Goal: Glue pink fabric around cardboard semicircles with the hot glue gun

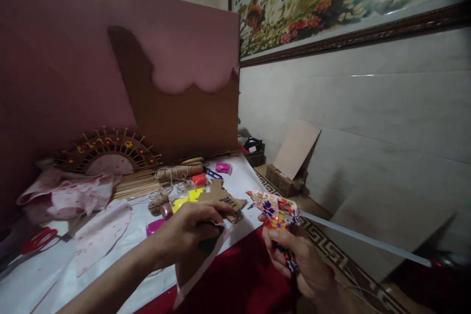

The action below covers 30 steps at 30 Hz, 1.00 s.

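Note:
My right hand [300,255] is wrapped round the handle of a flower-patterned hot glue gun [274,208]. Its nozzle points left, and a long translucent glue stick [364,239] sticks out of its back. My left hand [184,235] is closed on a brown cardboard piece [193,267] with pale fabric along its edge; the hand covers part of it. The nozzle is apart from this piece. Just beyond my left fingers lie torn cardboard scraps [217,196] with dark writing.
On the white-covered table [147,248] are a cardboard fan shape with sticks [110,149], pink cloth [79,194], red scissors [39,240], twine [180,171], wooden sticks [136,184] and coloured packets [187,197]. A large pink-and-brown panel [184,117] stands behind. Boxes [283,179] sit by the wall.

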{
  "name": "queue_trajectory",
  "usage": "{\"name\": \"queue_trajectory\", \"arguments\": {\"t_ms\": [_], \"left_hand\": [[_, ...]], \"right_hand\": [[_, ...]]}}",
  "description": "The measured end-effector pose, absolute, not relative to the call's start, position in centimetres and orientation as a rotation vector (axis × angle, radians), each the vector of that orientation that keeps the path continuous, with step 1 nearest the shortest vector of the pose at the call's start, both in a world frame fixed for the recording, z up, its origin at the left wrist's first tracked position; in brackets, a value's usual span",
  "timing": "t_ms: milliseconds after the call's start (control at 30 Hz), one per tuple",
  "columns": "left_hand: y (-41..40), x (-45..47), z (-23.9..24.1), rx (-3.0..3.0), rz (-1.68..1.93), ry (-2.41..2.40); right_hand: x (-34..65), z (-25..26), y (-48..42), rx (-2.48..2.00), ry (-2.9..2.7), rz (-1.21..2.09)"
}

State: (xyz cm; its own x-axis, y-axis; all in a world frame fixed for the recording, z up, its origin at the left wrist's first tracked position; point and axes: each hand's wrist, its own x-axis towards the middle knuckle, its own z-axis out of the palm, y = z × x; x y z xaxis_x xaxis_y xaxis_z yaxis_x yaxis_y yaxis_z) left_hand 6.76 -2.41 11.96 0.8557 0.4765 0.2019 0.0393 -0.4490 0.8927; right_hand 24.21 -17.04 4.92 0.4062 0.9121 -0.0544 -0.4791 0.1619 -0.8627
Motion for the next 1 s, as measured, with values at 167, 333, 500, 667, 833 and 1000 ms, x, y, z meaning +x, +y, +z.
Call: {"name": "queue_trajectory", "arguments": {"t_ms": [167, 333, 500, 667, 833, 1000], "left_hand": [[-1.3, 7.1, 10.9, 1.778, 0.345, 0.418], [-1.3, 5.6, 10.8, 1.656, 0.462, 0.561], [-1.9, 3.6, 9.9, 1.495, 0.602, 0.832], [0.0, 0.8, 8.2, 1.395, 0.773, 1.093], [2.4, -1.8, 7.2, 1.562, 0.930, 1.274], [1.7, -2.1, 7.6, 1.893, 1.222, 1.306]], "right_hand": [[24.8, 4.4, -17.4, -0.921, -0.509, 1.113], [24.8, 4.5, -17.2, -0.915, -0.516, 1.130], [24.4, 4.6, -16.8, -0.900, -0.528, 1.159], [23.6, 4.6, -16.2, -0.899, -0.510, 1.240], [22.4, 5.3, -15.1, -0.897, -0.556, 1.335], [20.7, 6.8, -13.3, -0.972, -0.634, 1.429]]}}
